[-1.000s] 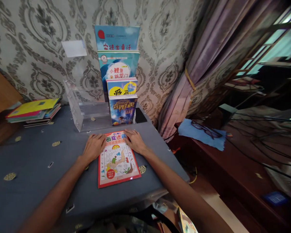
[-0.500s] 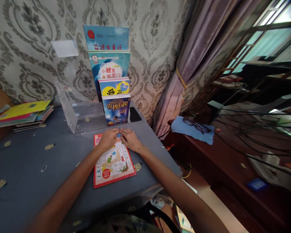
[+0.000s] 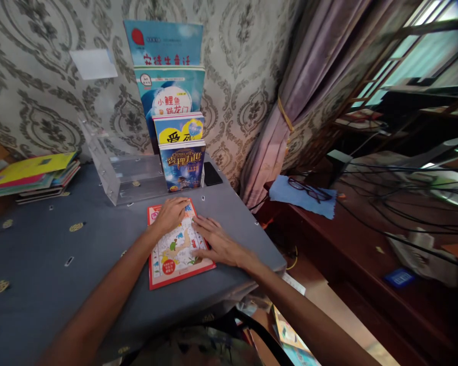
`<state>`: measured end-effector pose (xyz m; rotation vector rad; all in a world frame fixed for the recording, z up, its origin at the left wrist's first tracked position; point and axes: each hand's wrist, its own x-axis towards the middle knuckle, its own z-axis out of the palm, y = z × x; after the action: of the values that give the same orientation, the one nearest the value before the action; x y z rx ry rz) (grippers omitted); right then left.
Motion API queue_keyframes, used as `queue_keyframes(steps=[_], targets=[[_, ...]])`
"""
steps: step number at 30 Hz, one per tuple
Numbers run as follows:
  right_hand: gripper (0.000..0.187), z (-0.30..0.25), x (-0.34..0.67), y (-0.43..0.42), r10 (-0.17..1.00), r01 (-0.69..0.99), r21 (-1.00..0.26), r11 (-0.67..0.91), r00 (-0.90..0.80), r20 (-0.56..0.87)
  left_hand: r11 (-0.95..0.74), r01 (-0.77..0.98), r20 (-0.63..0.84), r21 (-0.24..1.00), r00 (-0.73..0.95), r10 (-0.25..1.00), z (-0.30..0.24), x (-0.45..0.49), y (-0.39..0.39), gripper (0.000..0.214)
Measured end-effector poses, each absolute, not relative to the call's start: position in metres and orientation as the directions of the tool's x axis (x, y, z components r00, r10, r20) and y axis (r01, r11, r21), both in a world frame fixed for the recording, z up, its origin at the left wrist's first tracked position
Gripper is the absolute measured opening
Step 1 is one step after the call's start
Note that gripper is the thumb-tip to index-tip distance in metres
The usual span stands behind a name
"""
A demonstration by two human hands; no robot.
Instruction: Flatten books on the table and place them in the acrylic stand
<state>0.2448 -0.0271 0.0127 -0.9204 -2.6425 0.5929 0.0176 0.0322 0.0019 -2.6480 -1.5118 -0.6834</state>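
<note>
A red-bordered picture book [image 3: 179, 249] lies on the dark grey tablecloth, its cover a busy drawing with a red circle near the bottom. Across the upper part of the cover rests my left hand [image 3: 171, 212], fingers stretched toward the top edge. My right hand [image 3: 216, 241] lies on the book's right side, fingers extended over the cover and thumb apart. Behind the book stands a clear acrylic rack [image 3: 109, 178] with books in tiers, a dark blue book [image 3: 183, 166] in front and a tall blue book [image 3: 168, 40] at the back.
At the left is a stack of books [image 3: 34, 173]. A black phone [image 3: 212, 174] lies right of the rack. On the brown wooden surface at the right, glasses [image 3: 309, 189] sit on a blue cloth [image 3: 282, 195], with tangled black cables [image 3: 385, 203] beyond. A purple curtain [image 3: 275, 137] hangs nearby.
My right hand has moved from the book's top edge down along its right side, apart from my left hand. My left hand stays on the upper cover. The view has shifted slightly.
</note>
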Motion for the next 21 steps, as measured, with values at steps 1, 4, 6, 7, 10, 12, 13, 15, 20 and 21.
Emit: queue_keyframes(steps=[1,4,6,7,10,12,13,15,20,21], targets=[[0.091,0.013,0.251,-0.035,0.613,0.499,-0.477,0.723,-0.782,0.112,-0.528,0.826,0.378,0.197,0.433,0.818,0.002,0.018,0.032,0.038],[0.114,0.011,0.263,-0.052,0.554,0.451,-0.485,0.749,-0.828,0.085,-0.524,0.826,0.371,0.205,0.430,0.823,0.001,0.018,0.033,0.038],[0.112,0.009,0.265,-0.057,0.550,0.457,-0.475,0.752,-0.832,0.071,-0.532,0.818,0.376,0.219,0.432,0.820,0.000,0.017,0.034,0.038],[0.107,0.008,0.265,-0.057,0.558,0.468,-0.469,0.749,-0.827,0.066,-0.538,0.812,0.382,0.227,0.434,0.816,-0.001,0.017,0.035,0.038],[0.093,0.009,0.260,-0.056,0.587,0.498,-0.460,0.735,-0.807,0.064,-0.556,0.797,0.407,0.236,0.439,0.801,-0.002,0.015,0.039,0.038],[0.091,0.011,0.256,-0.053,0.592,0.502,-0.453,0.736,-0.803,0.071,-0.571,0.789,0.419,0.228,0.450,0.789,-0.002,0.013,0.045,0.039],[0.090,0.013,0.254,-0.051,0.592,0.503,-0.450,0.738,-0.803,0.074,-0.574,0.789,0.418,0.220,0.455,0.786,-0.002,0.011,0.048,0.039],[0.088,0.015,0.250,-0.046,0.592,0.501,-0.448,0.740,-0.802,0.080,-0.564,0.802,0.406,0.197,0.457,0.791,-0.002,0.008,0.055,0.039],[0.088,0.015,0.246,-0.033,0.593,0.492,-0.470,0.732,-0.801,0.086,-0.527,0.836,0.374,0.154,0.445,0.814,-0.001,0.003,0.066,0.040],[0.089,0.015,0.247,-0.032,0.596,0.494,-0.474,0.729,-0.798,0.084,-0.528,0.837,0.369,0.144,0.450,0.813,-0.001,0.004,0.067,0.040]])
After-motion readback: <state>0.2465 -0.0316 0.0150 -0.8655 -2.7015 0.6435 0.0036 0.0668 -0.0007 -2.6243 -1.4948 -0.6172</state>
